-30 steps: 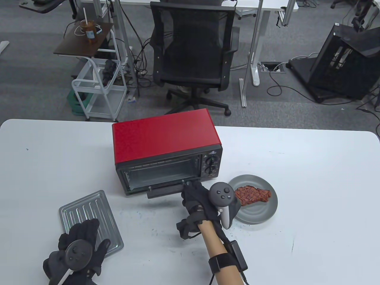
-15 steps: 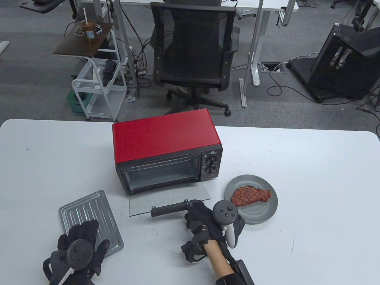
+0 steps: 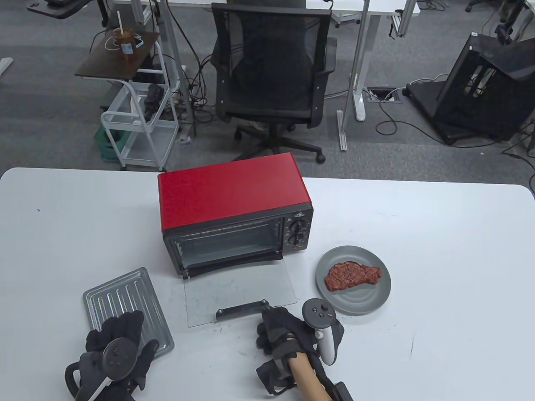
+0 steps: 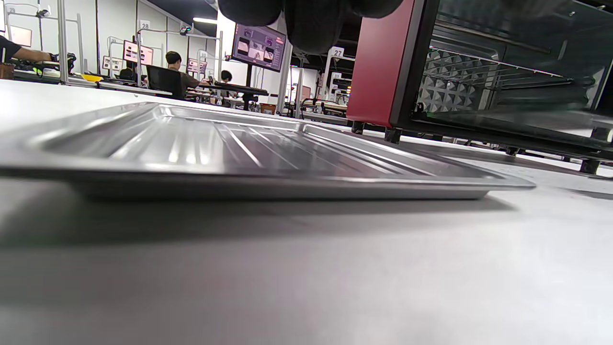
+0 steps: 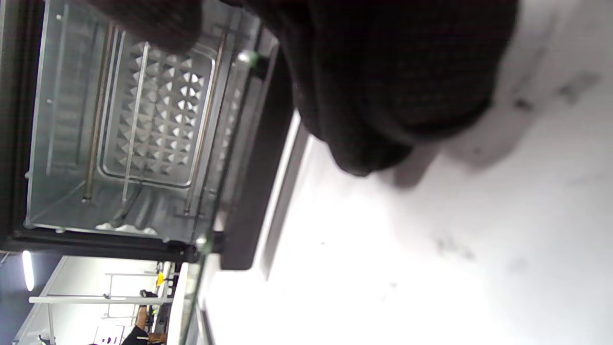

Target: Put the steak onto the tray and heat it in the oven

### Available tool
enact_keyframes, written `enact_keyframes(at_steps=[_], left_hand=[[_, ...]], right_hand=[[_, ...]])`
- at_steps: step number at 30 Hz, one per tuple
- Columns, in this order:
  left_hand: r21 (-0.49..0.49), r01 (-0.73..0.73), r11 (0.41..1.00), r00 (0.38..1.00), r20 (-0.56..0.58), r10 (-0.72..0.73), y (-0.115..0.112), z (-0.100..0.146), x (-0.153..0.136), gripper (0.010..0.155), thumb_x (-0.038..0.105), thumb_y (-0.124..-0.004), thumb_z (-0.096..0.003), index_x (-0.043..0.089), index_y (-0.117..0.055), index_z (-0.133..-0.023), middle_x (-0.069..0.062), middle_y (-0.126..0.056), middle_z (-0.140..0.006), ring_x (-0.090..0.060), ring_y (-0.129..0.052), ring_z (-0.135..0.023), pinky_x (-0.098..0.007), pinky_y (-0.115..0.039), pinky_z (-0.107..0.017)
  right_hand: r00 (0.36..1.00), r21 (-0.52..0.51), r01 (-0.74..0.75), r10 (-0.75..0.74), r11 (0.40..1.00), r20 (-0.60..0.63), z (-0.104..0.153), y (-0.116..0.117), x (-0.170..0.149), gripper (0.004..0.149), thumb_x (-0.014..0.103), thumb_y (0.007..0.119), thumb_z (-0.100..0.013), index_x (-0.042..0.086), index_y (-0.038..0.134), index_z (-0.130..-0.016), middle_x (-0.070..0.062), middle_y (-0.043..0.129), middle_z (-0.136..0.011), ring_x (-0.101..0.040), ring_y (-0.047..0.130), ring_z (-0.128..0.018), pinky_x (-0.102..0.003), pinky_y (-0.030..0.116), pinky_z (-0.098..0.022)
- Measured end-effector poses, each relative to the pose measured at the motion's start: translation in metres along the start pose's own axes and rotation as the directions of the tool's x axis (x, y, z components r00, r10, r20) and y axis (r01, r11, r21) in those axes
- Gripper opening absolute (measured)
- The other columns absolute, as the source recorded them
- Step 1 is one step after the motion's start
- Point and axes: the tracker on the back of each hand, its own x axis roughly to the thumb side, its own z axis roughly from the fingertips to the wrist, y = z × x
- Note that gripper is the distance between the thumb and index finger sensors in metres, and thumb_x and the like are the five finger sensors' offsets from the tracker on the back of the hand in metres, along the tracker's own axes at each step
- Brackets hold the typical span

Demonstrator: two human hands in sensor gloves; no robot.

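Observation:
The red oven stands mid-table with its glass door swung down flat. My right hand curls round the right end of the black door handle. In the right wrist view its fingers cover that end of the handle, in front of the empty oven cavity. The steak lies on a grey plate right of the door. The ribbed metal tray is empty, left of the door. My left hand rests with loose fingers on the tray's near edge.
The oven's knobs face me on its right side. Bare white tabletop stretches to the right of the plate and behind the tray. An office chair and a cart stand beyond the table's far edge.
My right hand has pulled the oven door from nearly closed down to flat, moving toward me with the handle. The left hand stayed on the tray, shifting slightly right.

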Motion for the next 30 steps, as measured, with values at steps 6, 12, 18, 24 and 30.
enact_keyframes(at_steps=[6,12,18,24,30], left_hand=[[0.001,0.002,1.0,1.0,0.001,-0.002,-0.001,0.0,0.0,0.078,0.066,-0.061,-0.0394,0.029,-0.042,-0.105,-0.002,-0.059,-0.113,-0.034,-0.05,-0.107,-0.066,-0.033,-0.073],[0.003,-0.007,1.0,1.0,-0.008,0.007,-0.001,-0.001,-0.002,0.078,0.066,-0.062,-0.0393,0.029,-0.042,-0.105,-0.002,-0.059,-0.113,-0.034,-0.05,-0.107,-0.066,-0.033,-0.073],[0.013,0.005,1.0,1.0,-0.015,-0.005,0.001,-0.001,-0.002,0.078,0.066,-0.061,-0.0393,0.03,-0.042,-0.105,-0.002,-0.059,-0.113,-0.034,-0.05,-0.108,-0.066,-0.033,-0.073],[0.022,0.015,1.0,1.0,-0.02,-0.015,0.001,-0.002,-0.002,0.078,0.066,-0.062,-0.0391,0.03,-0.043,-0.105,-0.002,-0.059,-0.113,-0.034,-0.05,-0.108,-0.066,-0.033,-0.073],[0.014,0.03,0.999,0.999,-0.021,-0.03,-0.002,-0.002,0.0,0.077,0.065,-0.062,-0.0394,0.029,-0.044,-0.105,-0.002,-0.061,-0.112,-0.034,-0.05,-0.107,-0.066,-0.033,-0.073]], right_hand=[[1.0,0.0,0.001,-0.001,1.0,0.008,0.003,-0.003,-0.001,0.072,0.047,0.063,-0.052,-0.013,0.054,-0.091,-0.026,0.087,-0.071,-0.035,0.098,-0.044,-0.034,0.09,-0.025],[0.983,-0.119,0.162,-0.15,0.98,0.106,0.025,-0.069,0.006,0.064,0.05,0.066,-0.052,-0.004,0.072,-0.087,-0.027,0.089,-0.068,-0.034,0.1,-0.042,-0.029,0.091,-0.02],[0.973,-0.525,0.231,-0.191,0.819,0.131,0.046,-0.197,-0.005,0.064,0.05,0.069,-0.053,0.005,0.061,-0.097,-0.028,0.067,-0.086,-0.039,0.084,-0.063,-0.026,0.087,-0.024],[0.939,-0.691,-0.336,0.168,0.64,-0.301,0.031,-0.246,-0.031,0.069,0.046,0.074,-0.05,0.004,0.051,-0.1,-0.029,0.057,-0.09,-0.043,0.077,-0.068,-0.03,0.086,-0.029],[0.861,-0.501,-0.474,0.26,0.724,-0.437,-0.008,-0.238,-0.023,0.072,0.042,0.08,-0.048,-0.002,0.054,-0.098,-0.031,0.068,-0.087,-0.045,0.081,-0.064,-0.033,0.087,-0.029]])
